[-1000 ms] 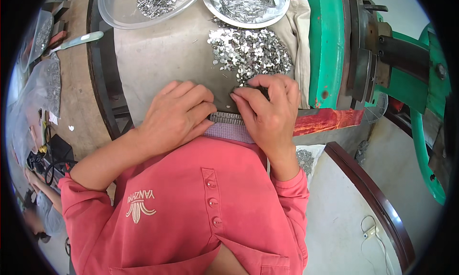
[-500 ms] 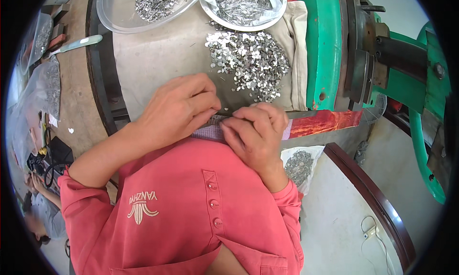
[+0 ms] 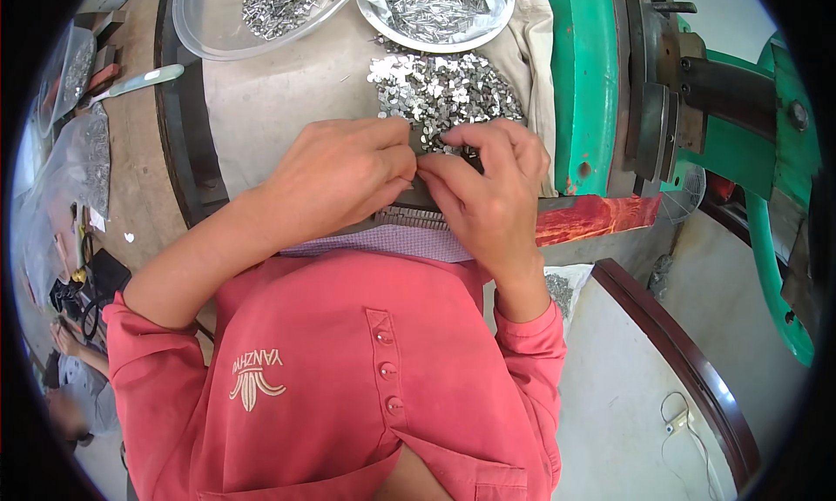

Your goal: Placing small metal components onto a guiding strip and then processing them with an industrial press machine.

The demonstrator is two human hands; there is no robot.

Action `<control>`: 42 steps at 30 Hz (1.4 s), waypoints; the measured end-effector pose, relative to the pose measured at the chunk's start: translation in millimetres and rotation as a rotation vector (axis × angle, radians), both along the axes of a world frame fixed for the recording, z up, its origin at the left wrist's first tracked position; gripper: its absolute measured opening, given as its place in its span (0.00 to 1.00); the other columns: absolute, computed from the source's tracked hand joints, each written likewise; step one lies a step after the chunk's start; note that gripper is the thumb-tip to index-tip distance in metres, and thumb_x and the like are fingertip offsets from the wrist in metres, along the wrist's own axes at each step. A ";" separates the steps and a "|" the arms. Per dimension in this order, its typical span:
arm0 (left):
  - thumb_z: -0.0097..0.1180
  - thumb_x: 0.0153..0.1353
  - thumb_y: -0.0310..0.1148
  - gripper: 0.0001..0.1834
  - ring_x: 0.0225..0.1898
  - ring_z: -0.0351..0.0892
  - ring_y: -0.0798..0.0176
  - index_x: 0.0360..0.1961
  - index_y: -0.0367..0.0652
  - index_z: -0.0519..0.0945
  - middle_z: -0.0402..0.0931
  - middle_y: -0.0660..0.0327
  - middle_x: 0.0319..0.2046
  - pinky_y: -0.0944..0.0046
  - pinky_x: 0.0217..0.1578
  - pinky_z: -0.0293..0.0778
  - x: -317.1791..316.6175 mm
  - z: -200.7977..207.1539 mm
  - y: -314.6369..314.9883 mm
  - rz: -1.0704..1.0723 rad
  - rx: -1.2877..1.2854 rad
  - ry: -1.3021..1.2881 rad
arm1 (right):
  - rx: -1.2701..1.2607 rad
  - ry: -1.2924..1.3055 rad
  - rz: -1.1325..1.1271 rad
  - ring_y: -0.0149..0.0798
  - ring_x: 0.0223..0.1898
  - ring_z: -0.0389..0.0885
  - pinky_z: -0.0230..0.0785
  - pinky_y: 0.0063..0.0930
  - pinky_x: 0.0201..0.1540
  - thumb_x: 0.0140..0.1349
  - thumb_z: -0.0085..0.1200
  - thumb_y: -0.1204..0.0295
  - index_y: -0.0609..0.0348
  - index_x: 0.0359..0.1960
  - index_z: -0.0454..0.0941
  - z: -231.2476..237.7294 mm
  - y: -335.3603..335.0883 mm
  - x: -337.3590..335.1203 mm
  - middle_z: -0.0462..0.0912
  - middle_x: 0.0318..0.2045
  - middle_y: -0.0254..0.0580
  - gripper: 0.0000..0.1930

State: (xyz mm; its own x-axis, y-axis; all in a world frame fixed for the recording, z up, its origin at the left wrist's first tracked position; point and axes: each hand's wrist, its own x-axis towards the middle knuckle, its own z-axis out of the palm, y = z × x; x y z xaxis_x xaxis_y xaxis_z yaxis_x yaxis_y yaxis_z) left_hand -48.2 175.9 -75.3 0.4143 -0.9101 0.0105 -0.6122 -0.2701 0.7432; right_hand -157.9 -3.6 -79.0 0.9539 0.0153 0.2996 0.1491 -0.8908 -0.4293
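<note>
Both hands meet just in front of a pile of small flat metal pieces [image 3: 440,92], silver and dark grey, on a beige cloth. My left hand [image 3: 353,166] has its fingers curled and its tips pinched together; anything between them is too small to make out. Close against it, the thumb and forefinger of my right hand [image 3: 495,183] pinch at the left fingertips, while another right finger reaches the near edge of the pile. Below the hands, along the bench's front edge, runs a narrow metal strip with a row of slots [image 3: 414,215].
Behind the pile stands a white bowl [image 3: 370,18] of thin metal pins. Left of it is a clear plastic tub [image 3: 187,40] with small metal parts. A green machine [image 3: 588,92] rises at the right. At far left lies a pale-handled tool [image 3: 148,79]; another person's arm [image 3: 87,353] shows below.
Both hands have moved away from my body, up to the near edge of the pile, and their fingertips have come together. The slotted metal strip is now more exposed.
</note>
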 end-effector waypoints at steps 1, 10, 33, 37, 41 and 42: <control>0.66 0.52 0.28 0.06 0.33 0.78 0.53 0.29 0.42 0.80 0.73 0.61 0.30 0.54 0.31 0.74 0.1 0.7 2.0 0.007 0.013 -0.029 | 0.001 0.001 0.000 0.44 0.51 0.73 0.60 0.42 0.54 0.48 0.67 0.72 0.48 0.30 0.85 1.1 1.6 3.1 0.79 0.43 0.30 0.07; 0.66 0.52 0.26 0.07 0.34 0.78 0.53 0.33 0.41 0.81 0.74 0.60 0.32 0.56 0.33 0.74 -0.1 -1.2 7.0 0.067 -0.019 0.052 | 0.135 -0.049 -0.099 0.46 0.52 0.71 0.58 0.40 0.54 0.47 0.69 0.74 0.50 0.32 0.83 4.1 9.5 -12.9 0.80 0.44 0.31 0.10; 0.68 0.45 0.23 0.10 0.30 0.78 0.54 0.29 0.43 0.79 0.74 0.61 0.31 0.58 0.29 0.73 -19.8 18.1 25.4 0.110 -0.052 -0.013 | -0.033 0.014 -0.030 0.41 0.50 0.73 0.56 0.38 0.54 0.45 0.71 0.72 0.46 0.30 0.85 4.9 6.2 7.5 0.80 0.39 0.25 0.10; 0.67 0.47 0.25 0.10 0.32 0.77 0.57 0.28 0.44 0.77 0.72 0.62 0.31 0.58 0.31 0.73 -33.1 7.5 26.5 0.109 -0.062 -0.073 | -0.038 0.060 0.064 0.40 0.48 0.74 0.56 0.39 0.54 0.45 0.70 0.72 0.48 0.29 0.84 12.5 -2.1 16.3 0.79 0.37 0.25 0.09; 0.66 0.50 0.27 0.09 0.34 0.76 0.58 0.28 0.44 0.76 0.70 0.63 0.31 0.58 0.34 0.73 -36.6 3.3 25.0 0.145 -0.056 -0.059 | -0.033 0.115 0.102 0.40 0.48 0.75 0.56 0.40 0.55 0.46 0.70 0.72 0.49 0.28 0.83 14.3 -3.8 16.1 0.78 0.35 0.26 0.08; 0.66 0.50 0.27 0.09 0.34 0.76 0.58 0.28 0.44 0.76 0.70 0.63 0.31 0.58 0.34 0.73 -36.6 3.4 25.3 0.145 -0.056 -0.062 | -0.011 0.122 0.098 0.40 0.48 0.74 0.56 0.41 0.55 0.46 0.70 0.72 0.49 0.28 0.83 13.9 -3.8 15.9 0.78 0.36 0.26 0.08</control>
